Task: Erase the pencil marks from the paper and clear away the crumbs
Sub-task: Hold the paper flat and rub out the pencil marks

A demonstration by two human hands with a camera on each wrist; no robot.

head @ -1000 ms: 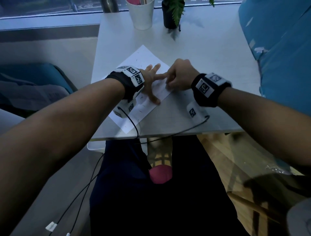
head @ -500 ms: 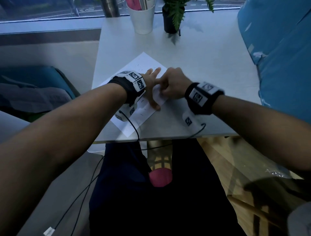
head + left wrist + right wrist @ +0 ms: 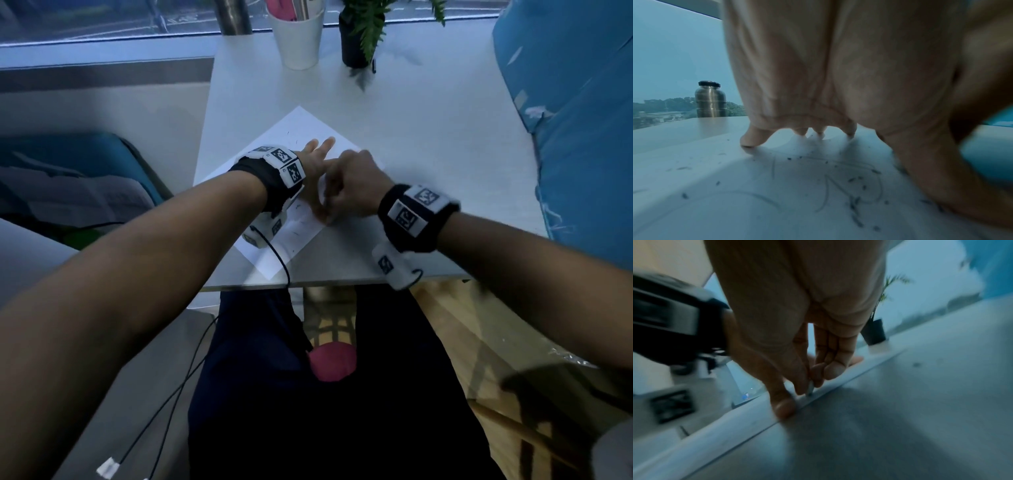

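Left hand (image 3: 313, 171): laid flat on the paper (image 3: 298, 128), fingers (image 3: 752, 138) straight and spread wide, tips pressing down. It grips nothing; judged, it is there as a weight so the sheet cannot slide or crease under the rubbing.
Right hand (image 3: 349, 186): fingers curled tight, thumb and forefinger pinching a small greyish thing, taken to be the eraser (image 3: 810, 388). Its tip meets the paper just below the fingertips. Much of it is hidden by the fingers, so its shape cannot be told.
Why close together: the right fingers work right beside the left thumb, which keeps the paper taut exactly where the eraser drags.
Paper: on the tabletop (image 3: 428, 144), turned cornerwise, its near corner close to the tabletop edge; it lies under both hands.
Marks (image 3: 828, 191): faint pencil loops and strokes remain under the left palm, behind the spread fingertips, so erasing is judged unfinished.
Crumbs (image 3: 856, 201): dark flecks scattered over the marks and out past the little finger; none swept off yet.
Risk: pressing hard near the paper's edge, where the right thumb sits, could buckle the sheet.
Beyond the fingers: cup (image 3: 296, 37), plant (image 3: 359, 37) and bottle (image 3: 710, 99), all well apart from the work.
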